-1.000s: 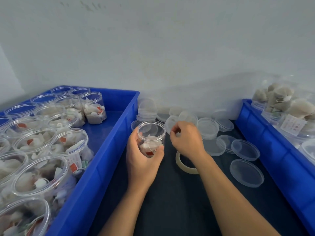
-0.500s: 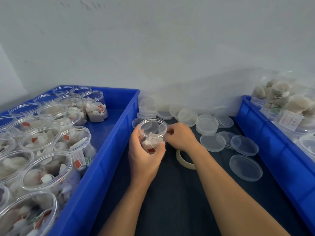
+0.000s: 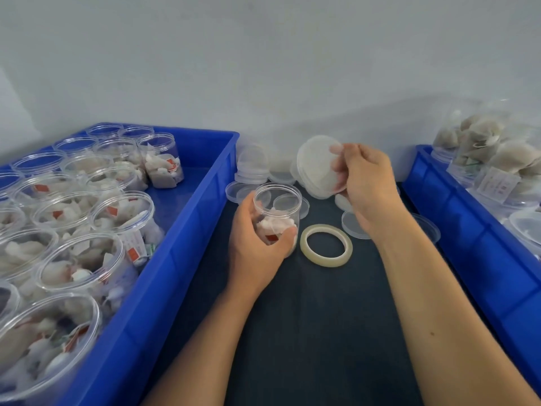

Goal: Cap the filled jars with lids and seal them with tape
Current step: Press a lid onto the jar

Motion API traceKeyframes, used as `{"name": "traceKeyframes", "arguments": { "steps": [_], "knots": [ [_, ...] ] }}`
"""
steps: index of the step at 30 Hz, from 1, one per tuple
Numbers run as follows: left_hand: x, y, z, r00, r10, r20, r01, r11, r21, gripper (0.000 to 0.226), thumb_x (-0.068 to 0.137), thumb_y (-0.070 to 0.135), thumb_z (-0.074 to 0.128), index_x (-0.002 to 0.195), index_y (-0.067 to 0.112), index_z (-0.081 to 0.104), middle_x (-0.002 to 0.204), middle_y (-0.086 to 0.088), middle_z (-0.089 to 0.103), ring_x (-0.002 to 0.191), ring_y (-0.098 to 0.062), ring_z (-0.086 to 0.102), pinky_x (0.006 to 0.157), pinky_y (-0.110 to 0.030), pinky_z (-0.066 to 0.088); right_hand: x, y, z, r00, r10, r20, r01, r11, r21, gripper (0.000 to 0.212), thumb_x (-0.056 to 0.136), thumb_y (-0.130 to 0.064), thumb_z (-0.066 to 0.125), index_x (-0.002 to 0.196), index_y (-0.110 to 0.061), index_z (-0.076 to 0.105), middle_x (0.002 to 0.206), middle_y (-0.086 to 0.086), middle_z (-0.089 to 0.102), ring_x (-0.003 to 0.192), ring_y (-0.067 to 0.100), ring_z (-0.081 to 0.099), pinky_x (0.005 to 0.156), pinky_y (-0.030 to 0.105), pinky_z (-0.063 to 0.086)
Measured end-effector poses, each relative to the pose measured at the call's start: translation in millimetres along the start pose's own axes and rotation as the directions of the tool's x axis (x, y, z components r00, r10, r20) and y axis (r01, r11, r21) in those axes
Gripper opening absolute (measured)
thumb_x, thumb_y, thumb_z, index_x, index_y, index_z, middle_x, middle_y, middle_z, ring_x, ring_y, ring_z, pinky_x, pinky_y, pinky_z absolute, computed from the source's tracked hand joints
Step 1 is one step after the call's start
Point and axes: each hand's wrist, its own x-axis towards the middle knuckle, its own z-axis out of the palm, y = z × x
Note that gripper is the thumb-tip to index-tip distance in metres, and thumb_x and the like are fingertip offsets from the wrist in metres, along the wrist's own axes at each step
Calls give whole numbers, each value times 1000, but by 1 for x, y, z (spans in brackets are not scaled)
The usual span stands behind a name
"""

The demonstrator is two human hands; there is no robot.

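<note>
My left hand (image 3: 254, 244) grips a clear, uncapped jar (image 3: 278, 206) holding white tea bags with red tags, upright on the dark table. Up and to the right of the jar, my right hand (image 3: 363, 183) pinches a translucent round lid (image 3: 314, 165), tilted on edge in the air. A roll of clear tape (image 3: 326, 245) lies flat on the table just right of the jar. Several loose lids (image 3: 253, 167) lie scattered behind the jar, by the wall.
A blue crate (image 3: 187, 244) on the left holds several open filled jars (image 3: 117, 218). Another blue crate (image 3: 468, 235) on the right carries capped jars and bagged tea bags (image 3: 497, 153). Dark table surface (image 3: 307, 332) lies between the crates.
My right hand has picked up a lid from the pile and lifted it up to the right, uncovering the tape roll. My left hand still holds the jar.
</note>
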Motion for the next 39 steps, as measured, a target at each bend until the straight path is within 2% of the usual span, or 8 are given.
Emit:
{"name": "traceKeyframes", "arguments": {
  "steps": [4, 8, 14, 17, 25, 29, 33, 39],
  "knots": [
    [-3, 1, 1, 998, 29, 60, -33, 998, 61, 94, 76, 50, 88, 157, 39, 40, 144, 19, 57, 130, 5, 56, 94, -9, 50, -1, 0, 5, 975, 65, 213, -8, 966, -260, 38, 112, -24, 42, 94, -13, 74, 66, -8, 61, 50, 5, 48, 53, 21, 43],
    [-4, 1, 6, 993, 56, 108, -63, 996, 60, 96, 77, 49, 90, 158, 38, 40, 149, 17, 56, 136, -5, 57, 104, -34, 57, -4, 11, 13, 963, 11, 270, 145, 823, -550, 42, 109, -28, 47, 77, -10, 67, 51, -10, 52, 46, 5, 42, 52, 28, 39],
    [-10, 6, 10, 987, 136, 89, -144, 985, 99, 97, 76, 48, 92, 158, 32, 44, 147, 20, 56, 136, -5, 56, 104, -28, 55, -1, 12, 13, 955, -111, 275, 258, 768, -586, 36, 108, -25, 47, 81, -19, 70, 60, -6, 56, 47, -1, 49, 45, 18, 35],
    [-10, 10, 11, 967, 238, 93, -249, 959, 135, 92, 77, 43, 93, 155, 26, 48, 138, 19, 58, 130, -17, 60, 99, -40, 57, -2, 16, 14, 943, -88, 321, 276, 745, -607, 38, 109, -25, 48, 72, -25, 60, 64, -11, 55, 56, 4, 49, 50, 19, 34],
    [-13, 11, 10, 957, 275, 92, -286, 947, 149, 93, 79, 47, 87, 158, 22, 45, 142, 13, 57, 131, -17, 59, 100, -35, 56, -6, 7, 4, 913, -191, 361, 376, 739, -559, 15, 104, -28, 61, 96, -22, 72, 89, -10, 70, 84, 14, 63, 81, 39, 54],
    [-13, 9, 12, 960, 265, 89, -275, 953, 125, 88, 80, 49, 84, 156, 26, 46, 139, 19, 55, 131, -15, 59, 99, -33, 56, -5, -4, -10, 854, -23, 520, 399, 671, -625, 39, 106, -48, 48, 109, -18, 73, 106, 3, 73, 95, 23, 66, 90, 44, 54],
    [-12, 8, 12, 963, 259, 72, -266, 959, 102, 85, 81, 49, 82, 155, 29, 47, 137, 20, 56, 127, -17, 61, 96, -36, 58, -8, -11, -21, 744, 146, 652, 420, 657, -626, 80, 81, -87, 46, 144, -39, 59, 132, -18, 63, 108, 3, 58, 93, 27, 47],
    [-14, 9, 13, 964, 248, 91, -255, 965, 62, 83, 82, 46, 81, 156, 31, 46, 138, 14, 58, 126, -21, 62, 91, -44, 61, -10, -12, -24, 731, 156, 664, 434, 646, -629, 70, 87, -72, 62, 150, -42, 53, 136, -33, 54, 118, -4, 51, 82, 13, 36]
  ]
}}
